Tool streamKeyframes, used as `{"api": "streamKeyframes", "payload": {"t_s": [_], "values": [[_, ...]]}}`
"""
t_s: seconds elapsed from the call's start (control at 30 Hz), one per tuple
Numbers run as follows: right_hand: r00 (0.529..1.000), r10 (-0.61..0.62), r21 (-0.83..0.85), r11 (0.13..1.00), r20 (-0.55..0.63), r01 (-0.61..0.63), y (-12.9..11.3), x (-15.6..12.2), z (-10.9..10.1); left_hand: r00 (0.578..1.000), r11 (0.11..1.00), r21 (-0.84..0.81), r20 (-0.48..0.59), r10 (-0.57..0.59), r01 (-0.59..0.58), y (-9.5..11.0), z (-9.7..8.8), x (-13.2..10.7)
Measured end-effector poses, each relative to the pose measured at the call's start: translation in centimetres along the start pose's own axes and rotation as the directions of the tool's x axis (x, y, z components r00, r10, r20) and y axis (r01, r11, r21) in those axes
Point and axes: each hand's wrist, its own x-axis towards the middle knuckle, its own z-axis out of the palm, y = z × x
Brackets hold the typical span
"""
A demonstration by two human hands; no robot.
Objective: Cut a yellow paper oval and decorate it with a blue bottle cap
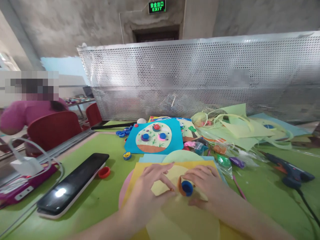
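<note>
A blue bottle cap (187,188) stands on a pale yellow paper oval (185,220), its hollow side facing me. An orange-brown strip (180,186), apparently modelling clay, curves along the cap's left side. My right hand (208,185) curls around the cap from the right, fingers above it and thumb below. Just left of the strip, my left hand (151,186) brings thumb and forefinger together; a tiny orange speck shows at the tips, too small to name. Under the oval lies a yellow sheet (140,170).
Behind my hands lies a blue picture card (128,143) with cap snails. A phone (72,183), red cap (104,172) and power strip (27,183) are left. Right are clay packets (224,161), paper scraps (240,130) and a glue gun (290,168). A person (37,110) sits far left.
</note>
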Motion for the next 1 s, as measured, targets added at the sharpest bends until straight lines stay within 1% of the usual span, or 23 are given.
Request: {"api": "streamKeyframes", "payload": {"t_s": [0.13, 0.23, 0.33, 0.47, 0.63, 0.77, 0.9, 0.93, 1.0], "values": [[0.999, 0.049, 0.051, 0.997, 0.02, -0.05, 0.0, 0.0, 0.3, 0.998, 0.998, -0.023, 0.039, -0.059, 0.06, 0.0, -0.1, -0.1], [0.997, 0.076, 0.076, 0.994, -0.002, -0.076, 0.0, 0.0, 0.4, 0.995, 0.996, -0.032, 0.048, -0.084, 0.086, 0.0, -0.1, -0.1], [0.997, 0.08, 0.086, 0.993, -0.022, -0.078, -0.1, 0.2, 0.5, 0.994, 0.994, -0.032, 0.044, -0.099, 0.101, -0.1, -0.1, -0.1], [0.998, 0.059, 0.1, 0.993, -0.038, -0.055, 0.0, 0.2, 0.7, 0.991, 0.992, -0.035, 0.049, -0.121, 0.123, -0.1, -0.2, -0.1], [0.998, 0.005, 0.094, 0.996, -0.056, 0.0, 0.8, 0.0, 1.1, 0.991, 0.99, -0.052, 0.041, -0.13, 0.133, -0.1, -0.2, 0.1], [0.998, -0.033, 0.11, 0.993, -0.055, 0.039, 1.0, 0.2, 1.0, 0.986, 0.985, -0.057, 0.032, -0.162, 0.164, -0.1, -0.1, 0.2], [0.997, -0.034, 0.172, 0.984, -0.065, 0.045, 0.6, 0.2, 0.8, 0.972, 0.97, -0.071, 0.06, -0.227, 0.231, 0.0, -0.3, 0.1], [0.996, -0.018, 0.217, 0.975, -0.089, 0.037, 0.5, 0.1, 0.7, 0.966, 0.964, -0.079, 0.069, -0.248, 0.253, 0.0, -0.4, 0.1], [0.991, 0.034, 0.36, 0.933, -0.133, 0.017, 0.3, 0.0, 0.5, 0.959, 0.953, -0.117, 0.079, -0.273, 0.281, 0.1, -0.5, 0.1]]}}
